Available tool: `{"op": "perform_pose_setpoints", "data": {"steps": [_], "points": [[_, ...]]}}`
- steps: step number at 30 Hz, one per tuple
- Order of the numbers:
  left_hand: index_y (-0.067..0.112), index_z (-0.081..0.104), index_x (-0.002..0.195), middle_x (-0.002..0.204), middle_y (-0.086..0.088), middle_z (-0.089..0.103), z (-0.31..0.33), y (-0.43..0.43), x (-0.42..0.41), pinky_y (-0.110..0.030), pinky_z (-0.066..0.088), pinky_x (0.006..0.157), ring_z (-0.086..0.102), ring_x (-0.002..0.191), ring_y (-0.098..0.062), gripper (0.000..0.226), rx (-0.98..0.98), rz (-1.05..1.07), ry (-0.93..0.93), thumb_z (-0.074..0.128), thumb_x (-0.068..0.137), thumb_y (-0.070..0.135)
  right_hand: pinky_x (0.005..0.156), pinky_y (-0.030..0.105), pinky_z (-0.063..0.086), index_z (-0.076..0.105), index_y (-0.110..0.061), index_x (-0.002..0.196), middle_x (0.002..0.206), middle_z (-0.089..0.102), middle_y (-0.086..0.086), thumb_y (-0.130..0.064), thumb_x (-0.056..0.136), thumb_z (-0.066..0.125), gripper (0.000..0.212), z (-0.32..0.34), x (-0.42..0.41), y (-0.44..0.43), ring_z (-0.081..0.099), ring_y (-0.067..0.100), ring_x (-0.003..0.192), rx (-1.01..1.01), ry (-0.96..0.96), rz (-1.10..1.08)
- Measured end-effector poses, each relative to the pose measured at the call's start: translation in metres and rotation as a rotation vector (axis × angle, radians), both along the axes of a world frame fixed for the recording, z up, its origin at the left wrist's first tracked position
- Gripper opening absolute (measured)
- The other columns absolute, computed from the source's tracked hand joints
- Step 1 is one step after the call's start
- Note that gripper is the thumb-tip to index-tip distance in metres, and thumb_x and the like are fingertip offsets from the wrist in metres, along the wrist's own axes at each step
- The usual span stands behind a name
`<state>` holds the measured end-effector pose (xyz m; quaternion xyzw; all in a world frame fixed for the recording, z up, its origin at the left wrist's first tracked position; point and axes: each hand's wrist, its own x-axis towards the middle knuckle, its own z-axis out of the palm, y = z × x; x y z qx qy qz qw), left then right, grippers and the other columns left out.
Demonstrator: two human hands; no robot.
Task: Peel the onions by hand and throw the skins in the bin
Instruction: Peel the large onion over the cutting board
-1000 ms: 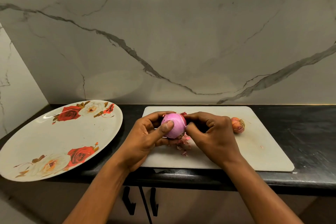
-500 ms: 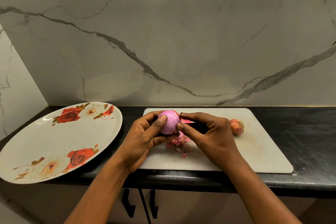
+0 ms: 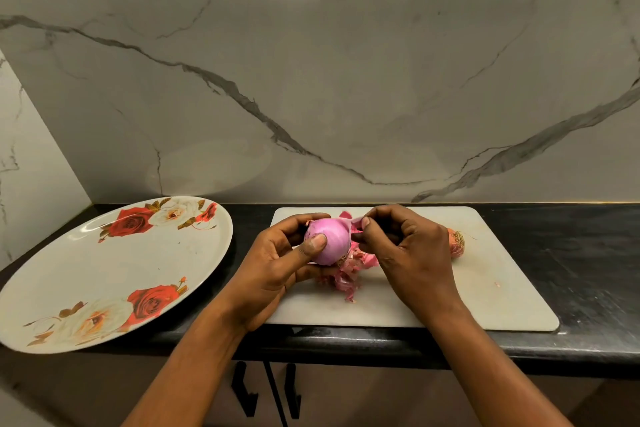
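- Left hand [image 3: 277,267] grips the onion [image 3: 329,241] just above the cutting board [image 3: 502,288], thumb pressing its near face.
- Right hand [image 3: 408,253], directly right, pinches a skin flap [image 3: 353,224] lifting from the onion's far-right end.
- Farther right, an unpeeled onion [image 3: 456,243] lies on the board.

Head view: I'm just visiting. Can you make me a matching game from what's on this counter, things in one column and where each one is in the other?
Things
1. plate
2. pink onion
3. skin strip
4. unpeeled onion

Places
A. pinched by the right hand
B. on the counter, left of the board
C. lying on the board, right of the right hand
D. gripped by the left hand

Pairs: 1-B, 2-D, 3-A, 4-C
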<state>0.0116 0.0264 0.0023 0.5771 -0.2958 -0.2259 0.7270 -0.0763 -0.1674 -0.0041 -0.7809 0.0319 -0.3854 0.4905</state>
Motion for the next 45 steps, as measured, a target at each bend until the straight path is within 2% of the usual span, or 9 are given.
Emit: {"op": "perform_pose_setpoints", "data": {"steps": [3, 10, 14, 19, 23, 29, 35, 41, 45], "points": [[0.011, 0.064, 0.137, 0.134, -0.016, 0.067, -0.0021, 0.0028, 0.0013, -0.041, 0.062, 0.091, 0.069, 0.119, -0.038, 0.045, -0.022, -0.017, 0.005, 0.072, 0.094, 0.016, 0.07, 0.038, 0.067, 0.076, -0.018, 0.094, 0.083, 0.078, -0.005, -0.012, 0.097, 0.073, 0.008, 0.0006, 0.0002, -0.0037, 0.079, 0.007, 0.079, 0.107, -0.008, -0.039], [0.012, 0.062, 0.141, 0.144, -0.017, 0.06, -0.0048, 0.0014, 0.0054, -0.056, 0.053, 0.107, 0.062, 0.13, -0.04, 0.05, -0.063, 0.006, 0.009, 0.071, 0.091, 0.012, 0.072, 0.038, 0.067, 0.085, -0.023, 0.094, 0.084, 0.08, -0.013, -0.01, 0.088, 0.082, 0.015, -0.002, -0.0005, -0.0023, 0.078, 0.006, 0.078, 0.024, 0.048, -0.017], [0.015, 0.063, 0.14, 0.141, -0.014, 0.064, -0.0052, 0.0009, 0.0041, -0.055, 0.053, 0.108, 0.065, 0.127, -0.039, 0.053, -0.032, 0.013, -0.022, 0.075, 0.089, 0.007, 0.069, 0.045, 0.066, 0.085, -0.024, 0.102, 0.09, 0.082, -0.011, -0.028, 0.096, 0.077, 0.011, -0.001, 0.0007, 0.0011, 0.08, 0.011, 0.079, 0.042, 0.057, 0.081], [0.015, 0.06, 0.144, 0.137, -0.01, 0.067, -0.0046, 0.001, 0.0015, -0.054, 0.053, 0.109, 0.066, 0.126, -0.037, 0.057, 0.023, 0.005, -0.068, 0.073, 0.091, 0.0, 0.081, 0.032, 0.066, 0.077, -0.025, 0.126, 0.116, 0.078, -0.013, -0.041, 0.09, 0.079, 0.039, 0.0018, -0.0036, 0.0042, 0.076, 0.0, 0.1, -0.033, 0.095, 0.149], [0.016, 0.061, 0.144, 0.142, -0.012, 0.063, -0.0053, 0.0022, 0.0024, -0.055, 0.053, 0.108, 0.065, 0.126, -0.038, 0.059, 0.002, 0.001, -0.058, 0.076, 0.089, 0.003, 0.091, 0.035, 0.064, 0.074, -0.025, 0.131, 0.124, 0.076, -0.011, -0.033, 0.097, 0.076, 0.035, -0.004, 0.0006, 0.002, 0.072, 0.0, 0.112, -0.099, 0.086, 0.156], [0.019, 0.056, 0.148, 0.143, -0.015, 0.063, -0.0066, 0.0029, 0.0048, -0.056, 0.053, 0.107, 0.062, 0.13, -0.039, 0.062, -0.047, -0.016, -0.023, 0.069, 0.089, 0.005, 0.08, 0.044, 0.066, 0.067, -0.034, 0.139, 0.123, 0.076, -0.01, -0.039, 0.1, 0.069, 0.039, -0.0003, 0.0012, 0.0003, 0.078, 0.014, 0.098, 0.071, 0.135, 0.228], [0.008, 0.056, 0.142, 0.143, -0.021, 0.06, -0.0066, 0.0043, 0.0066, -0.06, 0.05, 0.107, 0.056, 0.133, -0.05, 0.054, -0.069, -0.04, 0.033, 0.065, 0.089, 0.009, 0.078, 0.044, 0.067, 0.079, -0.018, 0.118, 0.106, 0.08, -0.003, -0.025, 0.096, 0.075, 0.024, -0.0009, 0.0019, -0.0013, 0.079, 0.021, 0.093, 0.129, 0.138, 0.278], [0.021, 0.067, 0.122, 0.127, -0.007, 0.069, -0.0038, 0.0003, 0.0014, -0.045, 0.063, 0.091, 0.067, 0.119, -0.041, 0.056, 0.007, 0.068, -0.017, 0.091, 0.071, 0.024, 0.078, 0.038, 0.066, 0.078, -0.006, 0.102, 0.09, 0.08, 0.006, -0.01, 0.096, 0.074, 0.009, -0.0001, 0.0004, -0.0008, 0.081, 0.022, 0.085, 0.167, 0.106, 0.304], [0.017, 0.066, 0.125, 0.121, -0.004, 0.071, -0.0029, 0.0017, 0.0011, -0.043, 0.063, 0.089, 0.07, 0.116, -0.037, 0.053, -0.055, 0.094, 0.024, 0.088, 0.077, 0.017, 0.076, 0.04, 0.067, 0.078, -0.01, 0.097, 0.085, 0.08, 0.004, -0.01, 0.097, 0.074, 0.004, 0.0011, 0.0002, -0.0012, 0.08, 0.019, 0.081, 0.142, 0.088, 0.213]]}}
